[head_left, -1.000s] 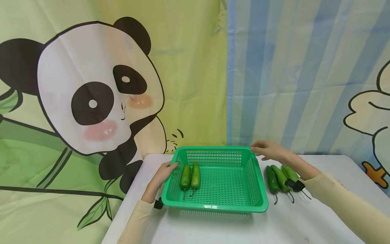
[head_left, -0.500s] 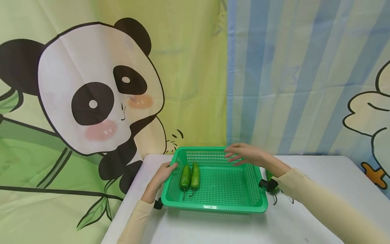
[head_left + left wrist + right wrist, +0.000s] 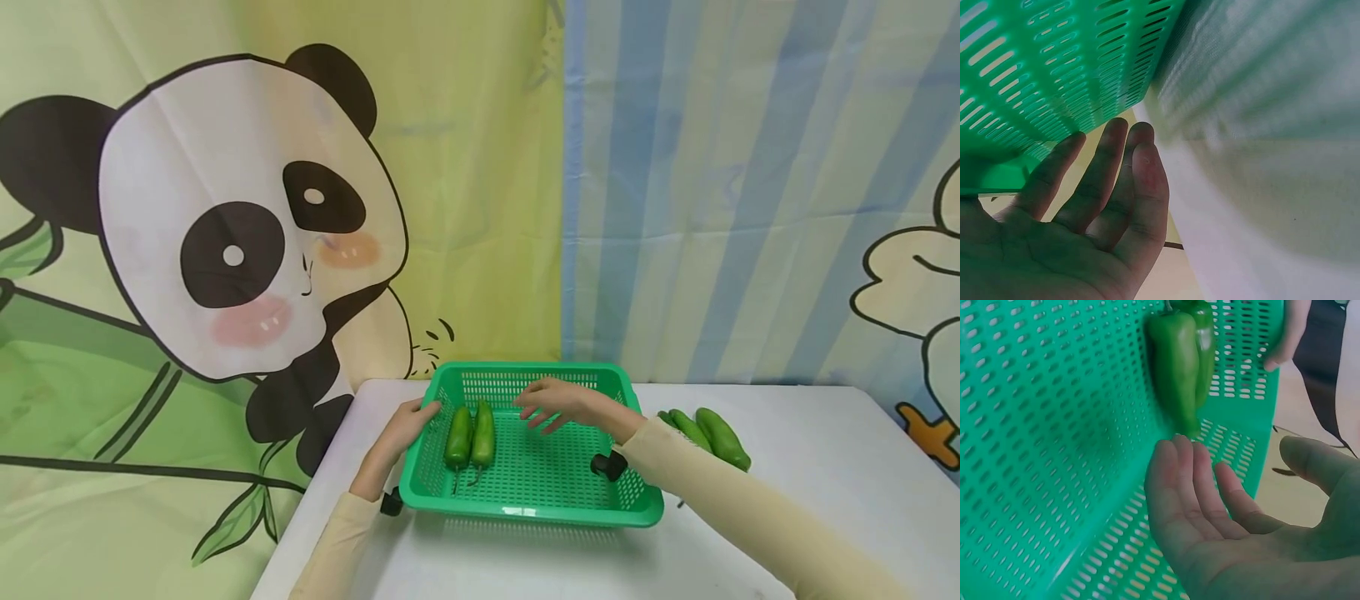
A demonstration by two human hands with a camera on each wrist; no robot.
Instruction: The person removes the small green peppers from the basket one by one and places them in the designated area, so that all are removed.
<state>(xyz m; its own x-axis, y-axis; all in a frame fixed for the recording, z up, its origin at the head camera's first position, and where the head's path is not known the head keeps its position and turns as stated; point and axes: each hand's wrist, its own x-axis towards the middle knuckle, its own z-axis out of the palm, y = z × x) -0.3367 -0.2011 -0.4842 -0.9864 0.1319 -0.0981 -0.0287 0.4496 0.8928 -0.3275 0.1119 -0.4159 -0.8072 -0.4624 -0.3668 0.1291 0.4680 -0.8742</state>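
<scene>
A green plastic basket [image 3: 531, 510] with slotted walls sits on the table. Two green peppers, one darker pepper [image 3: 457, 437] and one lighter pepper [image 3: 483, 433], lie side by side at its left, stems toward the near side. My left hand [image 3: 403, 425] holds the left rim, its thumb hooked over the edge; in the left wrist view its fingers [image 3: 1147, 175] reach along the outside, apart from one another. Over the basket's interior hovers my right hand [image 3: 558, 402], holding nothing. The right wrist view has its fingertips just short of the lighter pepper's tip [image 3: 1190, 428].
Right of the basket, several more green peppers [image 3: 723, 437] lie on the white table [image 3: 810, 467], partly covered by the right sleeve [image 3: 705, 475]. Behind the table hangs a printed cloth [image 3: 480, 167] with a cartoon panda. Each wrist carries a small black camera [image 3: 609, 465].
My right hand has moved left from the basket's far right corner and lowered over the interior. The left hand keeps its place on the rim, and the two peppers inside lie unmoved.
</scene>
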